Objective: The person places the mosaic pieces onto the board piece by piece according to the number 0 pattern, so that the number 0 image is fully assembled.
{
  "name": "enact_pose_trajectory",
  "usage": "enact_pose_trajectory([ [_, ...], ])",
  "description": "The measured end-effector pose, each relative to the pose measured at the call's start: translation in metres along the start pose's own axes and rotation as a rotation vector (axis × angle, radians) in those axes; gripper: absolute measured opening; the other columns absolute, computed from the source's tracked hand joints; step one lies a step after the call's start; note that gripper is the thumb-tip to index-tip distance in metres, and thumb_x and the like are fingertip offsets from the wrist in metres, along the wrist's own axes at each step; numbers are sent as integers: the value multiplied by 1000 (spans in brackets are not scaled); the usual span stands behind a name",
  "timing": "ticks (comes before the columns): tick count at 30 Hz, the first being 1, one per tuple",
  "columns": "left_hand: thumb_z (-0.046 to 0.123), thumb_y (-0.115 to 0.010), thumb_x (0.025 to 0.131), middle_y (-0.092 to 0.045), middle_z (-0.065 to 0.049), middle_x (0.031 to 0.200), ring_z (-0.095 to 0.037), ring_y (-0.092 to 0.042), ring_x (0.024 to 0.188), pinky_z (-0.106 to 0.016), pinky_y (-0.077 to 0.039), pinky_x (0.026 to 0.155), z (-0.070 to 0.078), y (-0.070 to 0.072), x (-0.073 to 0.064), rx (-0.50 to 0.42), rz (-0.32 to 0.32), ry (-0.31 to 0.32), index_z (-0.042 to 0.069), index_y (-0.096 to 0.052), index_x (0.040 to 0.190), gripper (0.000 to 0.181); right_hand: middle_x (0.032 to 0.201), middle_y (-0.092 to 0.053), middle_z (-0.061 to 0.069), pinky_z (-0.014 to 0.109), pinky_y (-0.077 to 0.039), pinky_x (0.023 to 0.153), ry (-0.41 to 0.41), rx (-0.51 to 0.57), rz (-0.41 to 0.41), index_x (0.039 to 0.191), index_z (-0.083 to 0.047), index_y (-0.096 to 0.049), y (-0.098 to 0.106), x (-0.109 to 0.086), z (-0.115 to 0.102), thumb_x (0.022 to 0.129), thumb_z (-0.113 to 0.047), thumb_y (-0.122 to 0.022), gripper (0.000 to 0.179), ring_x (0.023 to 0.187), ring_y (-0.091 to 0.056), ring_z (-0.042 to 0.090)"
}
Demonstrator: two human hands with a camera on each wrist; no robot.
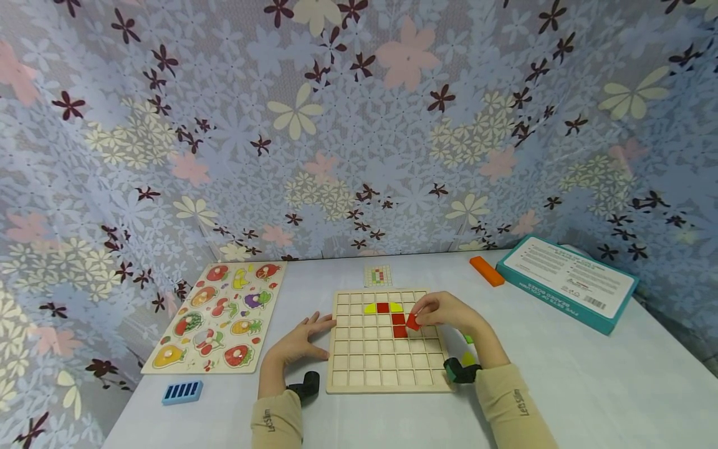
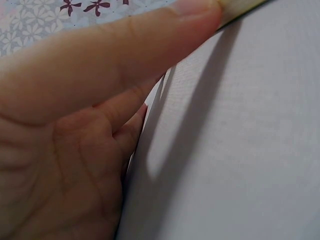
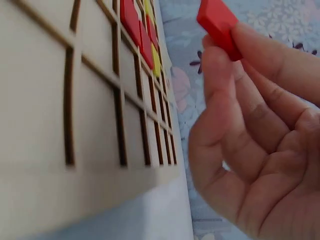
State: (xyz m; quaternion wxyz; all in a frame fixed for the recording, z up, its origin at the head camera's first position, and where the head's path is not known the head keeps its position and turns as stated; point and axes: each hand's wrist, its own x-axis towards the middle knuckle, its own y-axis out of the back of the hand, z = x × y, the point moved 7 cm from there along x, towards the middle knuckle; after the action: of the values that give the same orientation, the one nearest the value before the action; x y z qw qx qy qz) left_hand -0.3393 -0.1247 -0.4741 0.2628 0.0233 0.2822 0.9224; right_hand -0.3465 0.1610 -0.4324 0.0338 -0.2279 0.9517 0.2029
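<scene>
A square wooden grid board [image 1: 364, 362] lies in the middle of the table. Set in its cells are several red square tiles [image 1: 382, 308] and two yellow rounded tiles [image 1: 396, 307]. My right hand [image 1: 445, 310] pinches a red tile [image 3: 218, 25] between thumb and fingertips, just above the board and right of the placed red ones. On the left, my left hand [image 1: 300, 340] rests with fingers spread, its fingertips touching the board's left edge. In the left wrist view the thumb [image 2: 110, 60] meets that edge.
Behind the board lies a small pattern card [image 1: 378, 275]. A fruit puzzle board [image 1: 215, 318] and a blue slotted block [image 1: 182, 392] are at left. An orange bar [image 1: 487, 271] and a teal-edged box [image 1: 566, 280] stand at right. Yellow-green pieces [image 1: 468, 358] lie partly hidden by the right forearm.
</scene>
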Motion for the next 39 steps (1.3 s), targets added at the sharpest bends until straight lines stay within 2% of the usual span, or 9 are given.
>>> enact_pose_trajectory([
  [4, 9, -80, 65, -34, -11, 147, -36, -5, 140, -57, 0, 111, 0, 0, 0, 1, 2, -2, 8, -49, 134, 76, 83, -66, 5, 33, -51, 68, 2, -3, -33, 96, 7, -64, -11, 1, -4, 79, -5, -66, 21, 73, -59, 15],
  [13, 9, -80, 65, -34, -11, 147, -36, -6, 140, -57, -1, 111, 1, 0, -1, 7, 7, 6, 8, -50, 134, 75, 79, -61, 6, 29, -47, 63, -20, -128, -32, 86, 4, -67, -28, 3, -10, 75, 2, -66, 11, 66, -50, 14],
  [18, 8, -80, 65, -35, -10, 147, -36, -6, 140, -58, -1, 111, 2, 0, -2, 6, 11, 8, 8, -50, 134, 75, 76, -61, 3, 26, -46, 60, 34, -230, -47, 82, 1, -68, -37, 4, -15, 74, 5, -65, 10, 66, -50, 14],
  [23, 7, -79, 65, -35, -11, 147, -37, -7, 140, -58, -2, 111, 3, 0, -4, 9, 11, 1, 8, -50, 134, 75, 72, -59, 2, 26, -45, 59, 65, -314, -50, 78, -1, -67, -42, 4, -19, 73, 7, -65, 9, 65, -50, 14],
  [34, 9, -79, 65, -34, -10, 147, -36, -5, 141, -58, -1, 111, 2, -1, -3, 3, 13, 12, 9, -49, 134, 75, 68, -57, 2, 25, -43, 56, 54, -358, -30, 75, 0, -66, -45, 3, -20, 71, 8, -68, 9, 61, -47, 12],
  [39, 7, -79, 65, -34, -10, 147, -36, -6, 140, -58, -2, 111, 2, -1, -3, -3, 17, 17, 8, -49, 134, 75, 66, -56, -1, 24, -42, 55, 69, -422, -22, 72, -3, -65, -48, 4, -18, 68, 7, -71, 12, 60, -47, 11],
])
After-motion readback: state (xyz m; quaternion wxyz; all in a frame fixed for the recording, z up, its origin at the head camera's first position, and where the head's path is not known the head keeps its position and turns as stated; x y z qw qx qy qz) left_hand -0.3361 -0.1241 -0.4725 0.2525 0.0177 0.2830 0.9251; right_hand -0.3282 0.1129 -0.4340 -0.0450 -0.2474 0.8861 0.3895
